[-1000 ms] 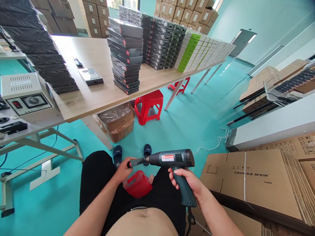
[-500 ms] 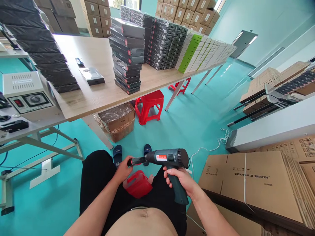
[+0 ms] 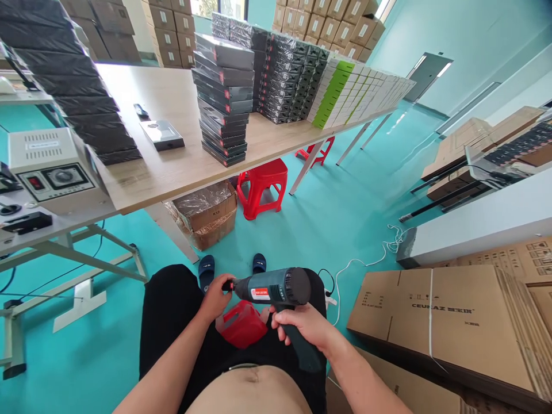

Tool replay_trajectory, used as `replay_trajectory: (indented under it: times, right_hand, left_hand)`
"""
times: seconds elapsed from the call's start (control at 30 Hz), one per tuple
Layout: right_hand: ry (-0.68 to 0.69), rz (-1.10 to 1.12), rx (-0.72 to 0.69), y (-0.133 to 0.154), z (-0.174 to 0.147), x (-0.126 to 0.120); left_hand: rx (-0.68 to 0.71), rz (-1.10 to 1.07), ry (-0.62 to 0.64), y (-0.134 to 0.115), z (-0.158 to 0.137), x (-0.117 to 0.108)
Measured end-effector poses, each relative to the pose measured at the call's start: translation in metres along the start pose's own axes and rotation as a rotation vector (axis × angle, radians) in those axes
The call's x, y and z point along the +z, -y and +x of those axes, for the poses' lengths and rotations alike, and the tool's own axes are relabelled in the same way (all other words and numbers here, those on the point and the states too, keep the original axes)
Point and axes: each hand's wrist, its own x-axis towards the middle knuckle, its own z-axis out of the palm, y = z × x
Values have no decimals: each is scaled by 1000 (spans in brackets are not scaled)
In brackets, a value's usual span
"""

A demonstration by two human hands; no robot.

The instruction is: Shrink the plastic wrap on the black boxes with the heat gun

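Observation:
My right hand (image 3: 297, 325) is closed around the handle of a dark green heat gun (image 3: 276, 286) with a red and white label. Its nozzle points left, right up at my left hand (image 3: 218, 297). The fingers of my left hand are closed on a small black box (image 3: 230, 285); most of that box is hidden behind the nozzle and fingers, and I cannot tell whether the nozzle touches it. A red plastic stool seat (image 3: 242, 326) shows between my legs, below both hands.
A wooden table (image 3: 172, 178) bears stacks of dark wrapped boxes (image 3: 224, 103) and green-white boxes (image 3: 334, 92). A beige control unit (image 3: 54, 167) stands at left. Flattened cartons (image 3: 435, 322) lie at right. A red stool (image 3: 263, 184) and a white cable (image 3: 345, 270) are on the floor.
The heat gun has moved left and slightly down in my right hand, so its nozzle now covers most of the small black box. My left hand has barely moved.

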Motion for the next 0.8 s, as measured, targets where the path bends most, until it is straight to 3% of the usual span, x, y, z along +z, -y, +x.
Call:
replay_trajectory:
  times: [0.17,0.33,0.47,0.53,0.67,0.8]
  right_hand:
    - [-69,13,-32,1,-1,4]
    - [-8,46,-29,0,2,8]
    - [-233,251,-71,-5,7,-16]
    - [-282,282,-40,-10,6,-34]
    - [-225,205,-10,-18,-5,-41]
    - [-60,151,-46,-18,-7,-2]
  left_hand:
    - [21,20,-8,-1,1,0]
    - [-4,-20,-14,3,3,1]
    - [-130,-116,-94,12,3,-2]
    - [-200,-163,-128,16,3,-5]
    - [-214,-158,-148,15,5,-6]
    - [-92,-91,-96,6,6,-2]
